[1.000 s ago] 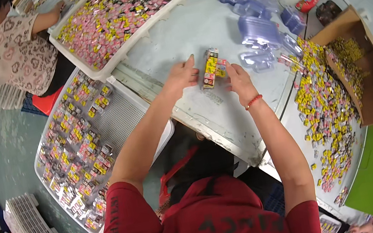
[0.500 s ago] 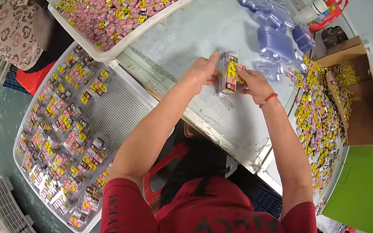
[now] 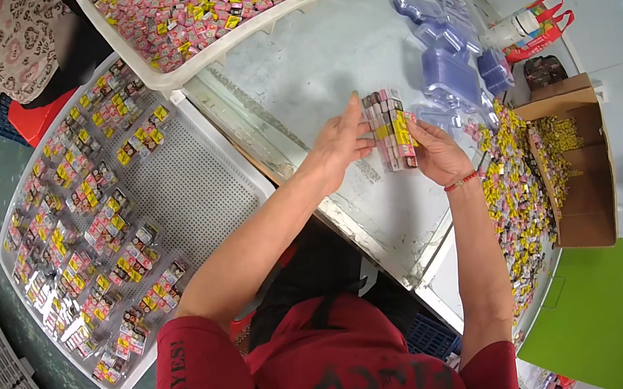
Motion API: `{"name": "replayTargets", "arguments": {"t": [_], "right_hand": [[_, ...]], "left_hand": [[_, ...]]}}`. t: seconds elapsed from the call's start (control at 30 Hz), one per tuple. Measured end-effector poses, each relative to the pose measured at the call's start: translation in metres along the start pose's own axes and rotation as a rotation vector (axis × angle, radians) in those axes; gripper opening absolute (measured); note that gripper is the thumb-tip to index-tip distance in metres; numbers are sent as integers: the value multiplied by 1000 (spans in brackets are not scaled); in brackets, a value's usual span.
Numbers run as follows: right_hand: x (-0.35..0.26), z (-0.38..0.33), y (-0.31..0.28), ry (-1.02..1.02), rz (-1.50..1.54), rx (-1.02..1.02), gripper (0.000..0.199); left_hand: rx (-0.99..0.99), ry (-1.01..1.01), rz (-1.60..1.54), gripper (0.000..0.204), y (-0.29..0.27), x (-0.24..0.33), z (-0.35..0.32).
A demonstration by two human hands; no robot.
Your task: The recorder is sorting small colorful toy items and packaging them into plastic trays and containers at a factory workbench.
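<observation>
Between my hands, over the pale tabletop, is a clear plastic pack (image 3: 389, 131) filled with small pink, yellow and dark wrapped pieces. My right hand (image 3: 442, 153), with a red bracelet at its wrist, grips the pack's right side, thumb across the front. Against the left edge rest the fingers of my left hand (image 3: 340, 143), its thumb pointing up along that edge; where its fingertips end is partly hidden. Loose wrapped pieces (image 3: 523, 190) lie heaped right of my right forearm. Beyond the pack sit stacked clear plastic trays (image 3: 447, 75).
At my left, a white perforated tray (image 3: 193, 186) bears rows of filled packs. A white bin (image 3: 182, 75) of loose pieces stands at the far side. To the right are an open cardboard box (image 3: 589, 187), a green board (image 3: 599, 310) and a red-handled bag (image 3: 542, 37). Someone in patterned clothing (image 3: 15, 47) is at far left.
The pack has turned so that its rows of pieces face up toward me. Both hands shifted slightly with it, the right one moving a little lower and outward. The whole view has shifted slightly.
</observation>
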State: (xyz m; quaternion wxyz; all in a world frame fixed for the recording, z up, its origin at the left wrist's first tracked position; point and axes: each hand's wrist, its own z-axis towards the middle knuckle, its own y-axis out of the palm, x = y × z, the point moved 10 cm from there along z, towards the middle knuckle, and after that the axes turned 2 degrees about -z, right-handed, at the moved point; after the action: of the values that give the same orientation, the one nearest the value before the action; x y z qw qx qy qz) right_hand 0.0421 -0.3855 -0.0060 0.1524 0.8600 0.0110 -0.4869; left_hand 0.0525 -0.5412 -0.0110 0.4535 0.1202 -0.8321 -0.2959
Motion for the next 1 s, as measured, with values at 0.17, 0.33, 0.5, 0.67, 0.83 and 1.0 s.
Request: {"name": "replayTargets", "arguments": {"t": [0.17, 0.33, 0.5, 0.67, 0.83, 1.0], "right_hand": [[-12, -29, -7, 9, 41, 20, 31], [-25, -52, -2, 3, -1, -47, 38], [-27, -61, 3, -21, -15, -46, 38], [-7, -54, 15, -8, 5, -100, 37], [30, -47, 93, 17, -22, -31, 34], [79, -27, 171, -9, 137, -32, 30]], "left_hand": [[-81, -12, -203, 87, 23, -10, -27], [-178, 62, -260, 90, 44, -5, -47], [-203, 100, -246, 88, 48, -1, -65], [-166, 183, -140, 80, 31, 3, -80], [124, 133, 28, 73, -25, -5, -89], [274, 345, 258, 53, -115, 20, -115]]}}
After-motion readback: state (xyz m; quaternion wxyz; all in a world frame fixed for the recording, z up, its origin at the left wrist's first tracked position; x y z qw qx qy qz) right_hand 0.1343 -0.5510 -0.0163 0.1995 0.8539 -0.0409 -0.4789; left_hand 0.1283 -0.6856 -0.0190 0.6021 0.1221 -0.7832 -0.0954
